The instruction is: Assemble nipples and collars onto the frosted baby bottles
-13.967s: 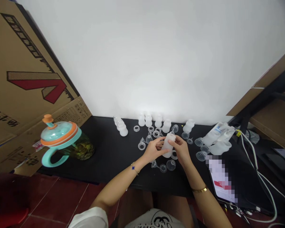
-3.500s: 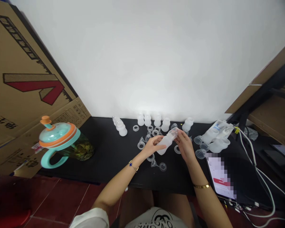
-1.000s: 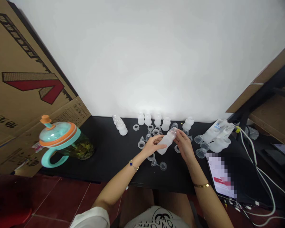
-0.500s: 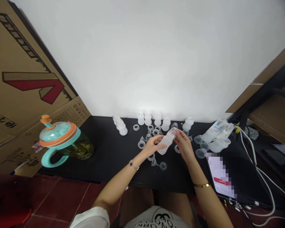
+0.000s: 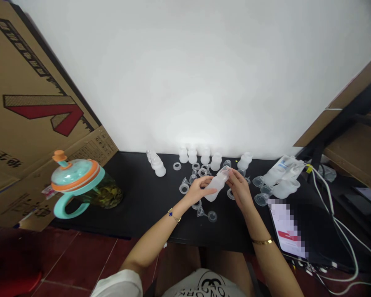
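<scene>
My left hand (image 5: 197, 191) is closed round the body of a frosted white plastic bottle (image 5: 214, 186), which is tilted with its neck up and to the right. My right hand (image 5: 239, 187) pinches a clear cap or ring at the bottle's neck (image 5: 225, 171). Both hands hover just above the black table (image 5: 142, 202). Clear rings and nipple-like parts (image 5: 204, 214) lie on the table right under the hands. More white bottles (image 5: 204, 156) stand in a row by the wall behind.
A teal and orange lidded jug (image 5: 77, 185) stands at the left beside a large cardboard box (image 5: 34, 107). Clear cups and bagged bottles (image 5: 281, 177) lie at the right, next to a phone (image 5: 286, 231) and white cables (image 5: 336, 222).
Over the last second almost nothing has moved; both hands stay on the tilted bottle. Fourteen seconds ago the bottle stood more upright and lower on the table.
</scene>
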Demonstrator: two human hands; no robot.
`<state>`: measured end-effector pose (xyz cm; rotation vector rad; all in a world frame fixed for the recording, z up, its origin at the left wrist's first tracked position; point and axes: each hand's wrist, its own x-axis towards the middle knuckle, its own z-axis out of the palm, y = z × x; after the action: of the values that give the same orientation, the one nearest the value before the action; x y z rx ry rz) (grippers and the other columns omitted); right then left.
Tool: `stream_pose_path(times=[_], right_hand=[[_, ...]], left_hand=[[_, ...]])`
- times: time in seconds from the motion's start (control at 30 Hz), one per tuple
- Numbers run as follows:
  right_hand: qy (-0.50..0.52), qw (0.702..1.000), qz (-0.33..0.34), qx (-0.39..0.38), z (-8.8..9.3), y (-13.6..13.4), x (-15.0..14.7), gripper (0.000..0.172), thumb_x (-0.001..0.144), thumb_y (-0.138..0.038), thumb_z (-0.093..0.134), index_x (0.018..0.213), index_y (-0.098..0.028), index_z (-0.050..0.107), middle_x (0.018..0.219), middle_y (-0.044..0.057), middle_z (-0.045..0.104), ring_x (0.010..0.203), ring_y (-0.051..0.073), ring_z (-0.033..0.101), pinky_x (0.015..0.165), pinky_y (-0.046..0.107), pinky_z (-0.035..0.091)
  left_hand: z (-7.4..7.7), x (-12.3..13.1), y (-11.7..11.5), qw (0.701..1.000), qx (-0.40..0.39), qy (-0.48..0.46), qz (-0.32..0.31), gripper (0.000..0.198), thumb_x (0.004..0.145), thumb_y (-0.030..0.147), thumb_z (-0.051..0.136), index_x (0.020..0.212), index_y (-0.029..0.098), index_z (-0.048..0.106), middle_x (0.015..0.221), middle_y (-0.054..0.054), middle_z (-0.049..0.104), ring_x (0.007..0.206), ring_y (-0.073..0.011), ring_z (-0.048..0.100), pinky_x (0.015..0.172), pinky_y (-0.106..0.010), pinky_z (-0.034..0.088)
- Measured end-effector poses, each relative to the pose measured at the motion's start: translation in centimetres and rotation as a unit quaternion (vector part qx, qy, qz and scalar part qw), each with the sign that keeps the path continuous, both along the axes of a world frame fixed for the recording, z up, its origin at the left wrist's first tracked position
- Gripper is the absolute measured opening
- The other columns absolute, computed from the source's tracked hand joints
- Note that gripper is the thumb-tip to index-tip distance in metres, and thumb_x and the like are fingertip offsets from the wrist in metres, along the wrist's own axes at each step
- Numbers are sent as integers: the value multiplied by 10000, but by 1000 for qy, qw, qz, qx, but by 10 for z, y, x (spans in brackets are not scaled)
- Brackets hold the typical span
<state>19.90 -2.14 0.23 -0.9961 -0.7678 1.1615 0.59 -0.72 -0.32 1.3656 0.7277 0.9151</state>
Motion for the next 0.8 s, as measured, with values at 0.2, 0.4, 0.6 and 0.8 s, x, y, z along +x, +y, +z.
stream_pose_path(times=[0.2, 0.4, 0.6, 0.8], right_hand=[[3, 1000, 2, 2, 2, 0, 0, 443, 701, -534, 858, 1046, -268, 775, 1095, 43, 772, 1009, 235, 710, 854, 338, 566], [12, 1000, 5, 2, 3, -2, -1, 424, 699, -515, 867, 1031, -266, 778, 1084, 37, 775, 986, 220, 711, 839, 317, 563], [12, 1000, 12, 4, 3, -1, 0, 421, 716, -510, 857, 1047, -261, 776, 1075, 41, 778, 995, 228, 713, 840, 320, 565], [3, 1000, 12, 1, 2, -1, 0, 428, 719, -516, 851, 1051, -257, 775, 1070, 50, 779, 1008, 243, 715, 863, 346, 570]], left_hand=[[-2, 0, 1, 1000, 5, -4, -1, 603, 695, 414, 873, 1203, 146, 689, 1062, -120, 750, 972, -268, 706, 851, -341, 543], [-3, 0, 1, 1000, 10, -7, 0, 604, 694, 402, 876, 1208, 146, 689, 1059, -118, 750, 972, -268, 705, 852, -341, 540], [-1, 0, 0, 1000, 19, -1, 0, 603, 692, 394, 876, 1208, 147, 687, 1054, -118, 749, 951, -261, 706, 829, -334, 538], [1, 0, -1, 1000, 22, 5, 2, 592, 701, 385, 868, 1213, 149, 687, 1054, -118, 747, 965, -269, 705, 837, -343, 541]])
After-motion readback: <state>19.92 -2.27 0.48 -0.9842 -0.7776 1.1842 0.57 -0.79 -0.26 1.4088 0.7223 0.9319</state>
